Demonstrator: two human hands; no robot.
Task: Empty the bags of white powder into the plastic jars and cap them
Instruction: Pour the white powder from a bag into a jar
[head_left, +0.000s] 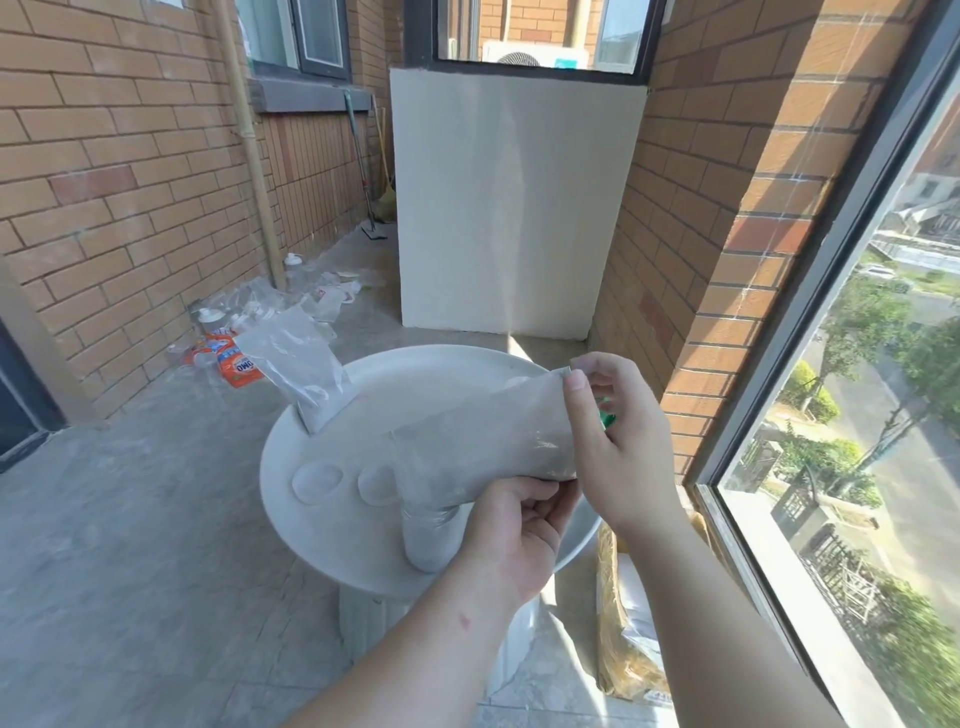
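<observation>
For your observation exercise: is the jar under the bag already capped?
No: the bag bends down into the open jar, and two lids lie on the table.

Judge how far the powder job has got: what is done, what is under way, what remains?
Done: no capped jar in view. Under way: both hands, left hand and right hand, tip a bag into a jar. Left: second bag; two lids lie loose.

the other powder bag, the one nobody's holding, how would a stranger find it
Start at the round white table in the middle. At its far left edge stands a clear bag of white powder, leaning outward. Unlike the bag being poured, no hand touches it.
</observation>
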